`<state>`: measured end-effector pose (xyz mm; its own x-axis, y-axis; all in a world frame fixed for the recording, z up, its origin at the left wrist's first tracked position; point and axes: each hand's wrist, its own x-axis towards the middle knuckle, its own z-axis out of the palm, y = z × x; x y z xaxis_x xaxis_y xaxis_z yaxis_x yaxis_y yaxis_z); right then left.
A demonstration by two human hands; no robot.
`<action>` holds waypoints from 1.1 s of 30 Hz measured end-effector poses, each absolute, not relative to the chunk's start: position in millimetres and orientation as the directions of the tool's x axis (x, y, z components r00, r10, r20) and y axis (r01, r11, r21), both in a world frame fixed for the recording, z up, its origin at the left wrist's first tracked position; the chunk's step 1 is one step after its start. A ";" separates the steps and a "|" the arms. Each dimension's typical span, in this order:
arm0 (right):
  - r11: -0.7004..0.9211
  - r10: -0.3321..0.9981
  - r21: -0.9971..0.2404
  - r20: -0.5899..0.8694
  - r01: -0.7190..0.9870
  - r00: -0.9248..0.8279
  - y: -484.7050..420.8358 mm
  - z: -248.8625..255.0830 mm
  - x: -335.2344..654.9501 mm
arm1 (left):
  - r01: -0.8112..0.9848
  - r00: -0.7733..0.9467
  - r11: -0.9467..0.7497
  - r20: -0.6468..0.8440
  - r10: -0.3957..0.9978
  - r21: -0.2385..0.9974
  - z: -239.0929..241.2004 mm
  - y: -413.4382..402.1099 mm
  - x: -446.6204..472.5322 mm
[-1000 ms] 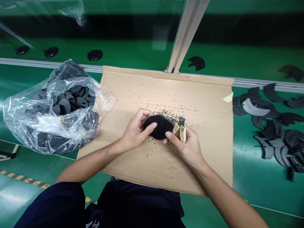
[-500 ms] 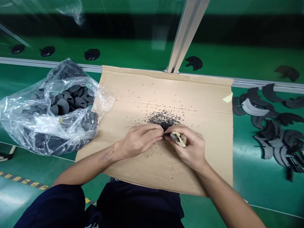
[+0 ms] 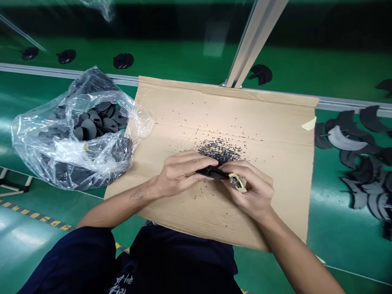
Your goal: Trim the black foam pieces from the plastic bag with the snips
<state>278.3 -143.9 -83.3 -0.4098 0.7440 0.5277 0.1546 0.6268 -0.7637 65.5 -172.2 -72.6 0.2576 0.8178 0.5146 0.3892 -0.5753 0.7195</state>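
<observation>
My left hand [image 3: 180, 173] is closed on a thin black plastic part [image 3: 211, 172], thumb and fingers along its edges. The part is held tilted over the cardboard sheet [image 3: 171, 210]. My right hand [image 3: 251, 185] is closed round a small tool wrapped in cream tape [image 3: 239, 182], with grey metal showing at its end. The tool's working tip is hidden by the fingers. My right fingertips meet the part's right end. Just beyond both hands lies a heap of tiny black plastic scraps [image 3: 220, 150], with more scattered around it.
On the left stands a clear plastic bag [image 3: 73, 153] with several round black parts [image 3: 90, 128] inside. Curved black parts [image 3: 364, 171] lie piled on the green table at right. A metal post [image 3: 254, 45] rises behind the cardboard, and a few black parts [image 3: 123, 61] lie beyond the rail.
The black part has turned in my hands, so more of its dark face shows. My left fingers have opened wider around it. The whole view has shifted slightly.
</observation>
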 end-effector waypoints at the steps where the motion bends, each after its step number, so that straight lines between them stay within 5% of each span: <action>1: 0.629 0.743 -0.760 0.524 0.163 -0.417 -143.8 -82.9 278.7 | 0.396 0.254 -0.567 0.507 0.823 0.722 -72.2 -172.6 65.4; 11: 0.678 0.705 -0.709 0.553 0.194 -0.444 -144.1 -83.4 281.6 | 0.369 0.227 -0.605 0.563 0.795 0.705 -73.7 -172.1 66.1; 18: 0.615 0.735 -0.779 0.512 0.119 -0.445 -144.4 -82.7 279.7 | 0.363 0.197 -0.625 0.598 0.777 0.692 -72.1 -173.0 69.0; 21: 0.543 0.782 -0.835 0.468 0.082 -0.412 -144.8 -79.9 277.2 | 0.222 0.241 -0.555 0.507 0.828 0.802 -70.0 -171.8 67.0; 25: 0.415 0.831 -0.909 0.363 0.035 -0.422 -143.7 -75.5 275.1 | -0.014 0.323 -0.237 0.228 0.919 0.972 -67.2 -169.5 61.9; 33: 0.396 0.823 -0.918 0.340 0.030 -0.455 -144.0 -74.1 275.9 | -0.111 0.275 -0.081 0.109 0.955 0.991 -73.4 -168.1 64.4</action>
<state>275.9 -144.0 -74.1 -0.4546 0.8232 0.3400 0.0303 0.3957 -0.9179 64.4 -168.1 -73.4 0.2747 0.9553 0.1088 -0.1111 -0.0809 0.9905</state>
